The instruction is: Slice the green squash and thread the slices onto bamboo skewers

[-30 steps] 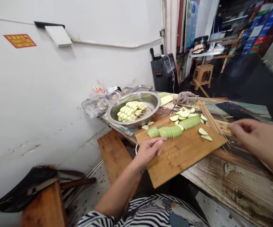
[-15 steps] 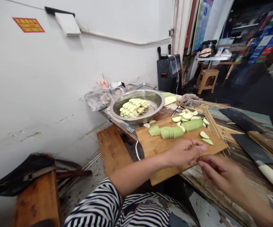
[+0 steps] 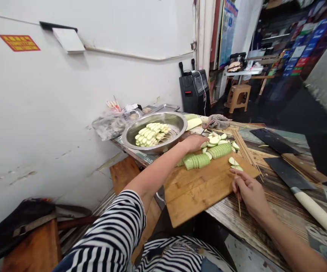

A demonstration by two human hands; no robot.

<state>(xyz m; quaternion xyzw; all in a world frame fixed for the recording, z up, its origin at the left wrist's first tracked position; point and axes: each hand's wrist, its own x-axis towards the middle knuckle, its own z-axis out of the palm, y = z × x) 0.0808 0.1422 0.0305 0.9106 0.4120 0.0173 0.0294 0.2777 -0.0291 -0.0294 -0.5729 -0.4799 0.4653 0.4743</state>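
My right hand (image 3: pixel 247 189) pinches a thin bamboo skewer (image 3: pixel 239 206) near the front edge of the cutting board (image 3: pixel 197 192). The skewer's upper end lies in front of two pale green slices (image 3: pixel 234 161) on the board. My left hand (image 3: pixel 195 143) stretches across the board, fingers extended at the heap of loose slices (image 3: pixel 216 139); its fingertips are partly hidden. Just in front of it are rows of sliced, zucchini-like green vegetable (image 3: pixel 197 161). Skewered slices (image 3: pixel 152 134) are stacked in a steel basin (image 3: pixel 126 139) at the left.
Bare skewers (image 3: pixel 245 151) lie right of the board. Farther right are two cleavers, one with a pale handle (image 3: pixel 316 208), the other with a brown handle (image 3: pixel 305 166). A grey cloth (image 3: pixel 217 121) and plastic bags (image 3: pixel 109 124) lie toward the back. A black speaker (image 3: pixel 193 92) stands behind the table.
My left hand has left my right hand and moved up and left to the loose slices. My right hand now holds the skewer upright on its own. The view has shifted slightly right.
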